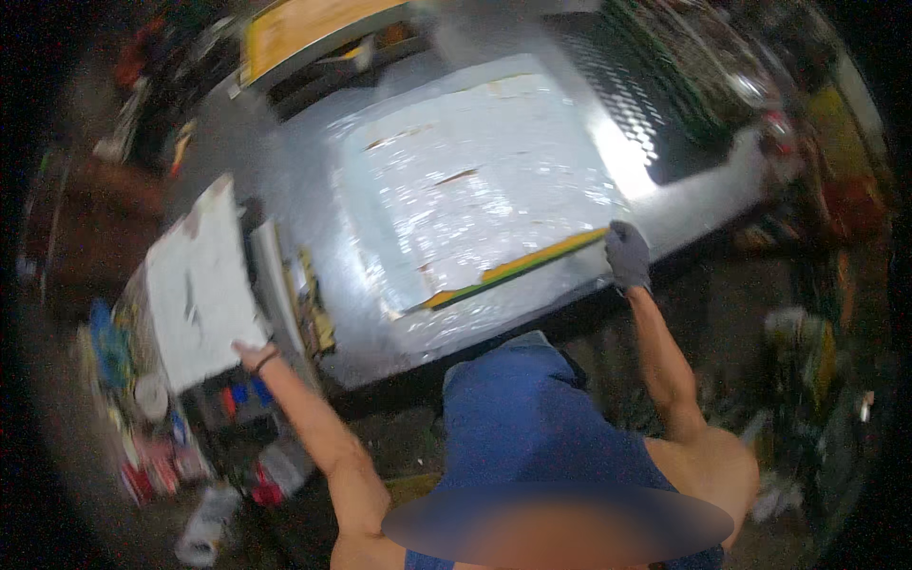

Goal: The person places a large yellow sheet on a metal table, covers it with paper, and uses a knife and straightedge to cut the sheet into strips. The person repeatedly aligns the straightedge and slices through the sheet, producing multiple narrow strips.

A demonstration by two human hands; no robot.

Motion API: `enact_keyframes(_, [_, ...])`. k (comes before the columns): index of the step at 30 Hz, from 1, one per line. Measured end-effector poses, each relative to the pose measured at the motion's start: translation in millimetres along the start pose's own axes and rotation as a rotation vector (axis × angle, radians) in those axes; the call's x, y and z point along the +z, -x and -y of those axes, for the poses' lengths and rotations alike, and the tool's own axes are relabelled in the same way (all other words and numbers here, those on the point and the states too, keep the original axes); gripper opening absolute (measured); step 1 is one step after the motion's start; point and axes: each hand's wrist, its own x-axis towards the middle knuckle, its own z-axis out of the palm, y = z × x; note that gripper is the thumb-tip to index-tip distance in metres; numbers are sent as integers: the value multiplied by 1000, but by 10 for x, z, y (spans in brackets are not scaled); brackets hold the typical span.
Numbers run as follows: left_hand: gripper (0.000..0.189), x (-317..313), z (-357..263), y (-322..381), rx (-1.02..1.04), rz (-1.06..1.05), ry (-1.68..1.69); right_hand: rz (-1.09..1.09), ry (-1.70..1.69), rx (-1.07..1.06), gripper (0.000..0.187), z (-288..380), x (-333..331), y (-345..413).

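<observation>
My left hand (254, 355), bare with a dark band at the wrist, holds the near right corner of a white, worn sheet (199, 285) at the left. Dark marks show on that sheet. In a grey glove, my right hand (628, 255) is at the near right corner of a large pale panel (491, 171) on the metal table. Glossy, wrinkled clear film (456, 324) seems to cover the panel and lies along its front. A yellow and green edge (527, 263) runs from the glove along the panel's near side. Blur hides whether the gloved fingers grip it.
The metal table (299, 178) has a perforated part (634, 107) at the far right. An orange-topped box or machine (313, 35) stands at the back. Left of me are a white roll (206, 527) and a dark tray (235, 420) with red and blue items.
</observation>
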Motion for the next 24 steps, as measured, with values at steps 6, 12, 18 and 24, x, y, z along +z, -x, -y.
enact_keyframes(6, [60,103,-203,290,224,-365,-213,-70,-98,499,49,-628,97,-553])
enact_keyframes(12, [29,692,79,1494,815,76,-399,-198,-219,536,49,-334,180,-716])
enact_keyframes(18, [34,2020,565,4107,589,1296,-639,-324,-542,-220,52,1118,-120,-767])
enact_keyframes(24, [68,3392,109,5181,495,1797,-1142,-141,-591,-766,47,2802,-108,-569])
